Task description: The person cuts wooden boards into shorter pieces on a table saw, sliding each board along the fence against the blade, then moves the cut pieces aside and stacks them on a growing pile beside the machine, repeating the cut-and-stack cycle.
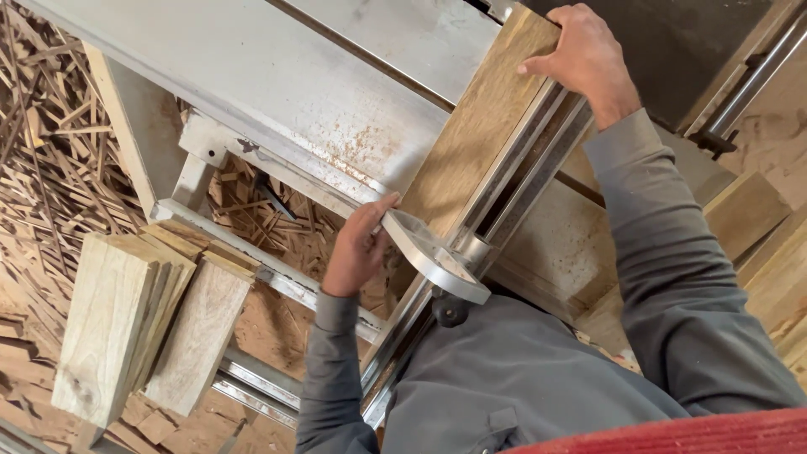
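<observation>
Hands bracket a wooden board (471, 143) lying on the metal desk (277, 76) against a rail fence (521, 168): right hand (584, 59) grips its far end, left hand (357, 252) presses open-fingered at its near end.

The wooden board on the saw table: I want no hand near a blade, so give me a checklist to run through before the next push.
1. Left hand at the near end of the wooden board: ok.
2. Right hand over the board's far end: ok.
3. Board lying flat along the metal fence: ok.
4. Blade position and guard: cannot tell, no blade shows.
5. Saw table dusty ahead of the board, no loose pieces: ok.
6. Sleeves near moving parts: cannot tell.
</observation>
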